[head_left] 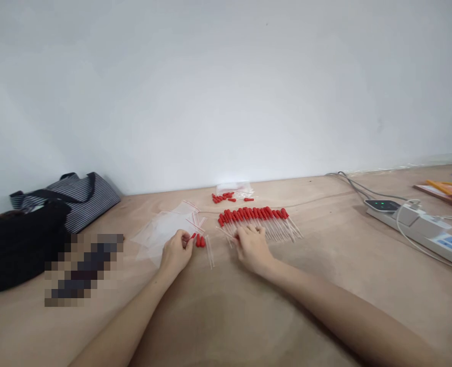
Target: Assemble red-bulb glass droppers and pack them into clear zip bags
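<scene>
Left hand (178,250), closed in a pinch on a red bulb (193,235); right hand (253,248), curled at a clear tube (224,233) slanting leftward, grip not discernible; two loose tubes (209,252) on the desk (226,316) between them, long axes running away from the person, nearer the left.

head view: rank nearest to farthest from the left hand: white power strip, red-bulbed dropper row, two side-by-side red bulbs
1. Two side-by-side red bulbs, just right of the left hand.
2. Red-bulbed dropper row, farther right.
3. White power strip, far right.
</scene>
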Available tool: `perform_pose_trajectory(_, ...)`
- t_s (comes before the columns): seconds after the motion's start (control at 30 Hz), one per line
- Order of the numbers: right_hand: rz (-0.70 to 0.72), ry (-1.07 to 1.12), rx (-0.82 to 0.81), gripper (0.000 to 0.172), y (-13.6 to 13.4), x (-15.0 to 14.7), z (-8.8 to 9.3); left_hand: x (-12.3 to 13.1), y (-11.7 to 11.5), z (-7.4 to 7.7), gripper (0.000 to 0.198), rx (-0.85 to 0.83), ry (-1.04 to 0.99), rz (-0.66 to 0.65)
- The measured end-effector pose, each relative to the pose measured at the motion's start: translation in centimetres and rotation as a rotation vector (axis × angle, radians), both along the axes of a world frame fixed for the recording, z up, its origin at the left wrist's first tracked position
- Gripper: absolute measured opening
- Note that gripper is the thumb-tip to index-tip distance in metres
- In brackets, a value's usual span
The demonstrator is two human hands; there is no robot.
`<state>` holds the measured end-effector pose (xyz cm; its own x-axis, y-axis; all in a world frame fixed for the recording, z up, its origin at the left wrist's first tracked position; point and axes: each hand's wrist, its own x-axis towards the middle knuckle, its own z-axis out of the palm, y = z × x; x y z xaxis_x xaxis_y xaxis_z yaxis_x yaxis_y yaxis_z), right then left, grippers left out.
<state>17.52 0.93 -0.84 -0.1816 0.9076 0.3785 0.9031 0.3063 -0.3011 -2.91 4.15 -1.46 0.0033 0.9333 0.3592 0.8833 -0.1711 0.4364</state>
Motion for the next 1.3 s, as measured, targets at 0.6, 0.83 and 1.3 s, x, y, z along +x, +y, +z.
perform_pose_trajectory(0.6,0.274,0.270,0.023,0.019,-3.8,6.2,-1.9,6.9,-4.9,-0.9,0.016,0.133,-0.060,-0.486)
perform_pose_trajectory(0.83,0.305,0.223,0.055,0.022,-3.8,6.0,-2.0,7.0,-5.1,-1.0,0.019,0.110,-0.076,-0.447)
perform_pose_trajectory(1.3,0.265,0.175,0.231,0.022,-3.3,5.6,-2.3,6.9,-5.4,-0.8,0.018,0.107,-0.071,-0.412)
